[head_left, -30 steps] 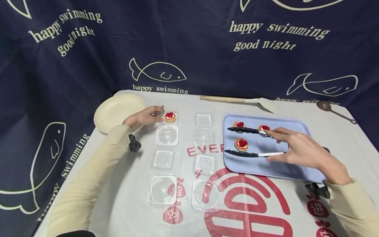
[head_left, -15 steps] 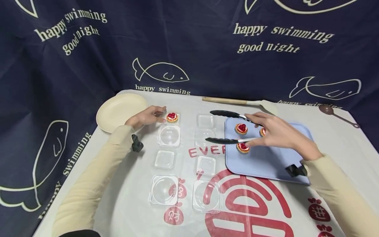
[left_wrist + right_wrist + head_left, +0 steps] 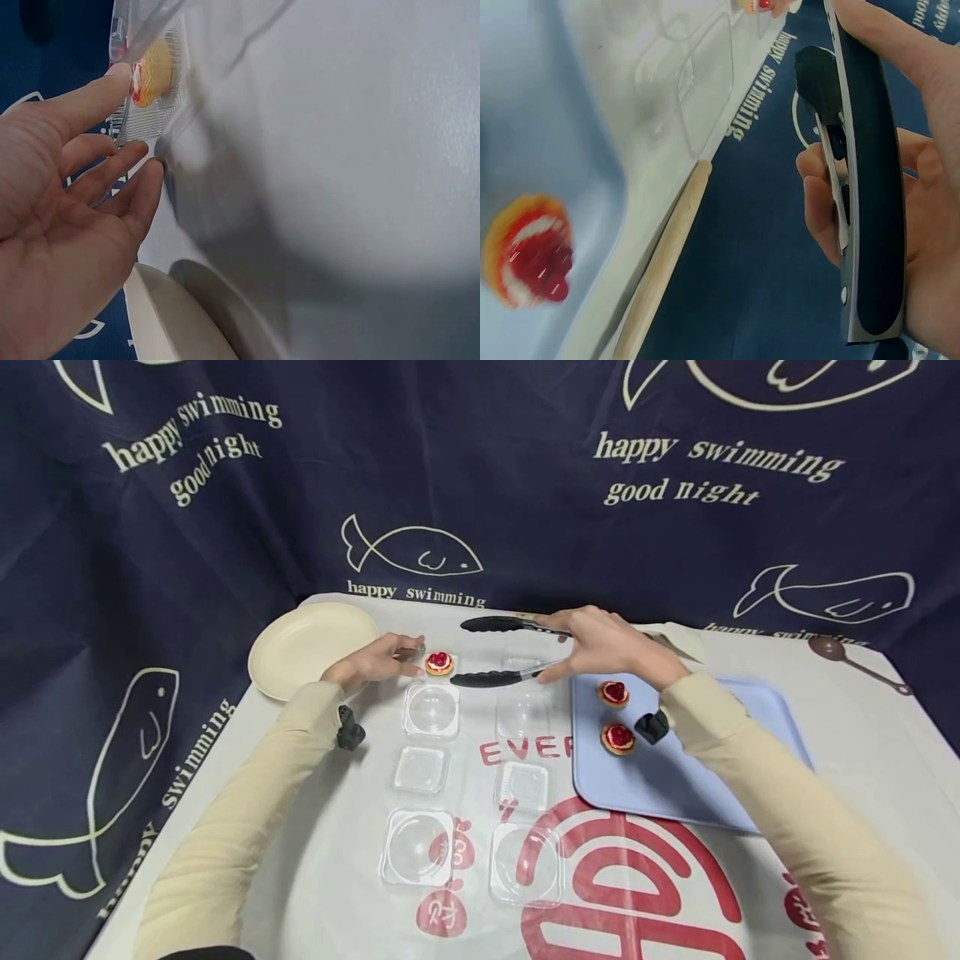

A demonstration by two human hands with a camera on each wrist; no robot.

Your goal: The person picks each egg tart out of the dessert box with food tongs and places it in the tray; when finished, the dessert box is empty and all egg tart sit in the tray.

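Observation:
My left hand (image 3: 375, 662) pinches the edge of a clear plastic box (image 3: 150, 124) at the far left of the table. Inside this box sits a small tart (image 3: 439, 663) with red topping. My right hand (image 3: 603, 643) grips black-and-silver tongs (image 3: 870, 180) over the far part of the table. Their two black tips (image 3: 491, 678) are spread apart, with nothing between them, and point left toward the tart. Two more tarts (image 3: 618, 738) show on the blue tray (image 3: 675, 797); my right arm covers part of that tray.
Several other clear boxes and lids (image 3: 420, 770) stand in two columns left of the tray. A cream plate (image 3: 300, 643) lies at the far left. Behind the tray is a spatula with a wooden handle (image 3: 667, 255); a brown spoon (image 3: 827, 648) lies at the far right.
My right hand has carried the spread tongs left and away from me, from over the tray to near the far boxes. My left hand has stayed at the box.

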